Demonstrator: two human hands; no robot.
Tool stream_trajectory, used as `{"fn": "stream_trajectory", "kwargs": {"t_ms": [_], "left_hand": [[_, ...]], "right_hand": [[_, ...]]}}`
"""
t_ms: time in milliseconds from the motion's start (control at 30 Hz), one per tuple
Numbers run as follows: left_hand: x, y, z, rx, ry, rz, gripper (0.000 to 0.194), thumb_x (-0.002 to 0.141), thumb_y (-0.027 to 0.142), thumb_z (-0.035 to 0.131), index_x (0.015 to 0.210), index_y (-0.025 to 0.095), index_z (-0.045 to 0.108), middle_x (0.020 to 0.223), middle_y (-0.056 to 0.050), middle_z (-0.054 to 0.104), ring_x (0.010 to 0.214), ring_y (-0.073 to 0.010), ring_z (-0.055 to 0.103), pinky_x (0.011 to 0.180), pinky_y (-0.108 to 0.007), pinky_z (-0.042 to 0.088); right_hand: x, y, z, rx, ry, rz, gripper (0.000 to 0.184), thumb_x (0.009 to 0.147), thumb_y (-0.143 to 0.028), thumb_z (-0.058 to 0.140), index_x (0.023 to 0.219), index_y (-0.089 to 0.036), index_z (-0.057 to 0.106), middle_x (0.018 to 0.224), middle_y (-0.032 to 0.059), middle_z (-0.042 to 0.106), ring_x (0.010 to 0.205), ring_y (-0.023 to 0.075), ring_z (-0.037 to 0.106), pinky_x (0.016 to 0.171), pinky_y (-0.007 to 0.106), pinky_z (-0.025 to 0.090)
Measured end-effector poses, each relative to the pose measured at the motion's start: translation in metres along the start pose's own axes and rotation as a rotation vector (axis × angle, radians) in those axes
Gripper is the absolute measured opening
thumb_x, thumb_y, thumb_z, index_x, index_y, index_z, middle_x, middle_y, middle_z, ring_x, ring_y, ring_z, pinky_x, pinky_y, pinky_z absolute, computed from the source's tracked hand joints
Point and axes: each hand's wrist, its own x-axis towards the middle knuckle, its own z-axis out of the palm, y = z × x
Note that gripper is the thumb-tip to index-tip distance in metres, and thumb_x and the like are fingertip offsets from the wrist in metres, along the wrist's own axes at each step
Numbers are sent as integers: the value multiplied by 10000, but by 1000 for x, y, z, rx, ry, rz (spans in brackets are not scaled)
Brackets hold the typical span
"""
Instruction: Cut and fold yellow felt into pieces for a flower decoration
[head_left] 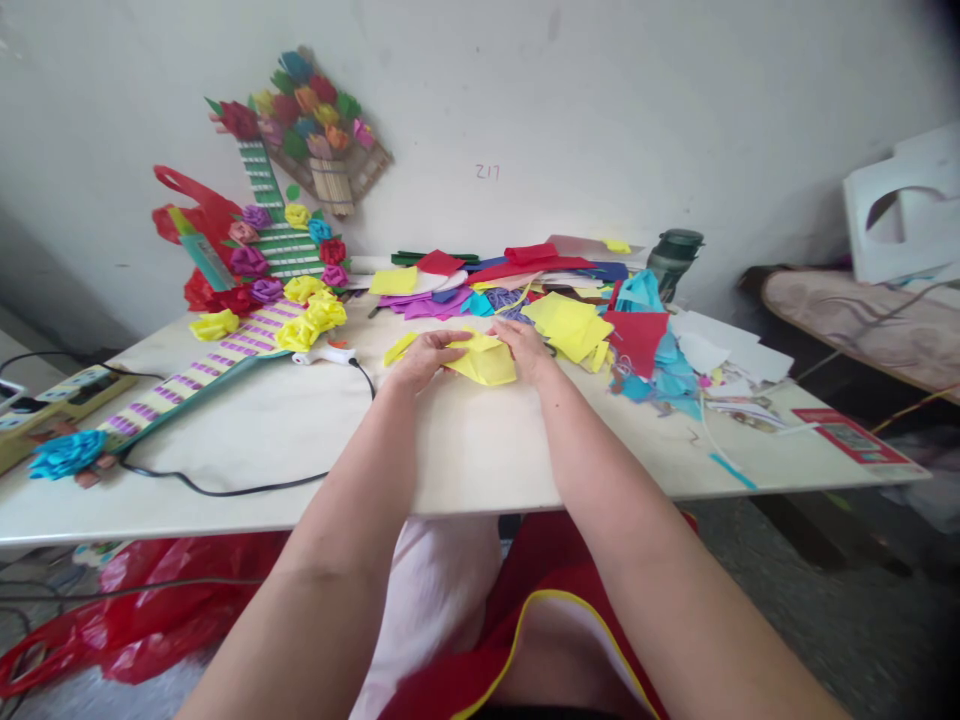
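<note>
Between my hands, over the middle of the table, is a thin yellow sheet [486, 362], creased and partly folded, perhaps crepe paper or fabric. My left hand [429, 360] pinches its left side between thumb and fingers. At the sheet's right edge, my right hand [525, 350] has its fingers closed on it; the fingertips are partly hidden. Another small yellow piece [399, 347] lies beside my left hand. To the right rests a stack of yellow sheets [570, 327]. A white glue gun [326, 355] with a black cord lies left of my hands.
A guitar-shaped decoration [289, 258] with paper flowers leans at the left. Coloured sheets [442, 275] are heaped along the wall, near a dark green bottle [675, 258]. Blue and white scraps [671, 375] cover the right side. A power strip [71, 395] sits far left.
</note>
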Motion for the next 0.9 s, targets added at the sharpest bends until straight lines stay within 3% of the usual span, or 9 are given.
{"fn": "stream_trajectory", "kwargs": {"t_ms": [267, 633, 767, 900], "left_hand": [[-1, 0, 0, 8, -19, -3, 508, 559, 275, 797, 1037, 133, 701, 802, -36, 686, 619, -108, 584, 540, -218, 442], [6, -11, -3, 38, -24, 80, 497, 600, 309, 804, 1052, 151, 671, 799, -17, 658, 619, -105, 593, 553, -214, 448], [8, -13, -3, -3, -30, 178, 680, 609, 255, 801, 1243, 193, 565, 696, 42, 602, 597, -94, 588, 584, -206, 447], [7, -12, -2, 5, -8, 179, 912, 609, 245, 807, 1420, 208, 392, 678, 54, 611, 613, -103, 611, 621, -213, 448]], "right_hand": [[1, 7, 2, -141, -39, 99, 310, 601, -448, 745, 594, -176, 597, 548, -6, 560, 558, 151, 537, 530, 270, 439], [-2, 5, 9, -153, -17, 83, 332, 638, -459, 692, 559, -195, 507, 510, -22, 477, 529, 129, 482, 489, 251, 390], [-1, 6, 11, -176, -3, 73, 328, 655, -463, 671, 563, -205, 490, 502, -24, 453, 552, 143, 495, 493, 256, 386], [-1, 6, 12, -202, 4, 70, 355, 646, -487, 664, 554, -209, 464, 493, -35, 416, 544, 135, 468, 489, 253, 368]]}}
